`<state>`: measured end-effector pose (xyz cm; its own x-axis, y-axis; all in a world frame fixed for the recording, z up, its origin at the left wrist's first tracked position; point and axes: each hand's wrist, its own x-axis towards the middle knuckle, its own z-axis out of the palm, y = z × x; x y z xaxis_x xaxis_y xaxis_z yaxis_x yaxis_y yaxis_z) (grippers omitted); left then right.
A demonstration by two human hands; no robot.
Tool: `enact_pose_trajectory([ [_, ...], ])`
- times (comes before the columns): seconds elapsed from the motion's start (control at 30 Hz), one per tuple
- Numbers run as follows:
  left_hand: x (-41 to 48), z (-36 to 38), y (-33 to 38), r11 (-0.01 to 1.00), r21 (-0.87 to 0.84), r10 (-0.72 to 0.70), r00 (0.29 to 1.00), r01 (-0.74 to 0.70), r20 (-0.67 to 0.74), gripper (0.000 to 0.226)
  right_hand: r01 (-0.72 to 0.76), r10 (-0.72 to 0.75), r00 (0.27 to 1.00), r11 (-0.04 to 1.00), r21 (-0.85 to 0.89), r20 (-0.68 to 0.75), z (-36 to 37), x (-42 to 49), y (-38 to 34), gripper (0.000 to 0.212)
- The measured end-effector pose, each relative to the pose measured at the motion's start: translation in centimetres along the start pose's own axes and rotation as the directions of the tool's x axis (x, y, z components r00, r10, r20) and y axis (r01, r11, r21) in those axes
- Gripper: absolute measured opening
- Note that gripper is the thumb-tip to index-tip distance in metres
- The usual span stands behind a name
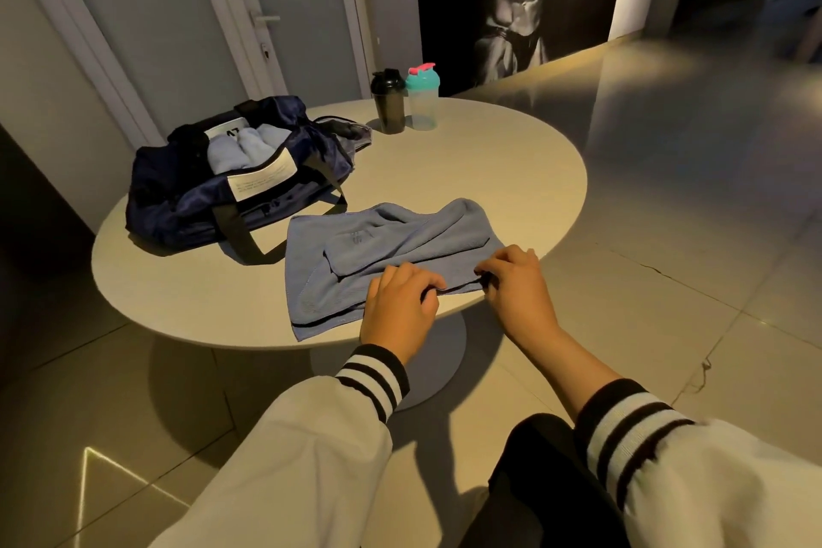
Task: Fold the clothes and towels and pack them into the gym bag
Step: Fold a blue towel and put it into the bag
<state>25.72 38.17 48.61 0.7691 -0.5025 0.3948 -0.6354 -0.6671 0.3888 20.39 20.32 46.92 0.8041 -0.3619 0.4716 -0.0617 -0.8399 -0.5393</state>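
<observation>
Pinching the near edge of the blue towel (382,249) on the table (489,156), left hand (400,307) and right hand (518,285), close together, seemingly both gripped cloth and needed to carry it evenly to the far edge; gym bag (187,191) sat open just left.

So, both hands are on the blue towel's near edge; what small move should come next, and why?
Probably fold the near edge away across the blue towel: it lies rumpled, not yet folded small, and the left hand and right hand pinch that edge.
</observation>
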Motion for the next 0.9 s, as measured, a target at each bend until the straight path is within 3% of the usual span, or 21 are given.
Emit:
enact_pose_trajectory([
  [0.07, 0.1, 0.1, 0.0, 1.000, 0.006, 0.009, 1.000, -0.009, -0.002, 0.020, 0.094, -0.097, 0.995, 0.991, -0.093, -0.037, 0.4, -0.1, -0.7, 0.022],
  [0.2, 0.2, 0.1, 0.4, 0.998, 0.045, 0.037, 0.999, -0.036, -0.009, 0.019, 0.216, -0.212, 0.976, 0.968, -0.126, 0.041, 0.8, -0.6, -1.7, 0.022],
  [0.43, 0.2, 0.4, 0.8, 0.991, -0.094, 0.096, 0.994, -0.091, 0.050, 0.023, -0.034, 0.033, 0.999, 0.945, -0.325, -0.008, -0.2, -0.7, -2.3, 0.025],
  [0.6, 0.7, -1.0, 1.1, 0.956, -0.286, 0.095, 0.990, -0.061, 0.104, 0.026, 0.009, -0.004, 0.992, 0.999, -0.038, 0.128, 0.6, 1.0, -4.2, 0.030],
  [0.67, 1.0, -2.5, -0.3, 0.937, -0.349, 0.030, 0.999, -0.017, 0.033, 0.024, -0.016, 0.021, 0.986, 0.999, -0.035, 0.168, 0.7, 1.5, -3.8, 0.032],
  [0.73, 1.8, -3.7, -2.8, 0.959, -0.282, -0.045, 0.998, 0.030, -0.048, 0.024, -0.040, 0.055, 0.983, 0.996, -0.086, 0.178, 0.7, 1.7, -2.9, 0.030],
  [0.8, 3.1, -4.4, -5.7, 0.983, -0.129, -0.127, 0.991, 0.131, 0.036, 0.034, -0.073, 0.104, 0.979, 0.982, -0.173, 0.174, 0.5, 2.2, -2.4, 0.028],
  [0.9, 4.1, -4.8, -8.1, 0.981, -0.009, -0.180, 0.936, 0.192, 0.303, 0.050, -0.110, 0.184, 0.962, 0.937, -0.331, 0.204, 0.5, 3.6, -3.1, 0.028],
])
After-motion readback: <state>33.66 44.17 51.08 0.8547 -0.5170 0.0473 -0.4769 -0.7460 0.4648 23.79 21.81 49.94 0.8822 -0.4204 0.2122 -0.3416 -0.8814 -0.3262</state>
